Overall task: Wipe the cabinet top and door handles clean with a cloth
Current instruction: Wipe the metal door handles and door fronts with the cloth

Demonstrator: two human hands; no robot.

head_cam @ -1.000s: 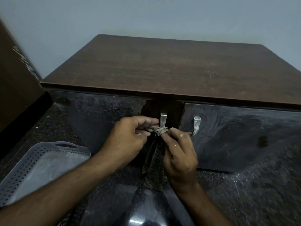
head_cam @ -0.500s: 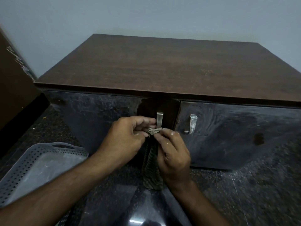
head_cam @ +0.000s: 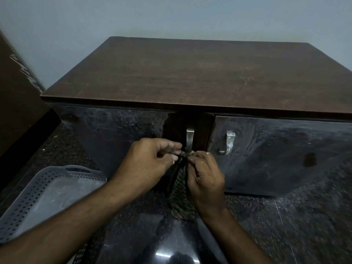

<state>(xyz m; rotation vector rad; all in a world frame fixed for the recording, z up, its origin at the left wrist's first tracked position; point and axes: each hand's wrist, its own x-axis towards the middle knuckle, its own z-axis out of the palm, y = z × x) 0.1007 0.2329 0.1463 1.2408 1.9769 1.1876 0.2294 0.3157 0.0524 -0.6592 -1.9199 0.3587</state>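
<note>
A low cabinet with a dark brown wooden top (head_cam: 200,73) and glossy black doors stands against the wall. The left door's metal handle (head_cam: 189,139) has a striped brown cloth (head_cam: 181,195) wrapped round its lower end. My left hand (head_cam: 148,164) pinches the cloth on the handle's left side. My right hand (head_cam: 206,174) grips it on the right, and the rest of the cloth hangs down between my hands. The right door's handle (head_cam: 229,142) stands bare, a little to the right.
A grey perforated plastic tray (head_cam: 47,197) lies on the dark speckled floor (head_cam: 295,216) at the lower left. A brown wooden panel (head_cam: 17,96) stands at the far left beside the cabinet. A pale wall rises behind.
Both hands have slid the wrapped cloth down the left handle, baring more of its upper metal. The view has shifted slightly.
</note>
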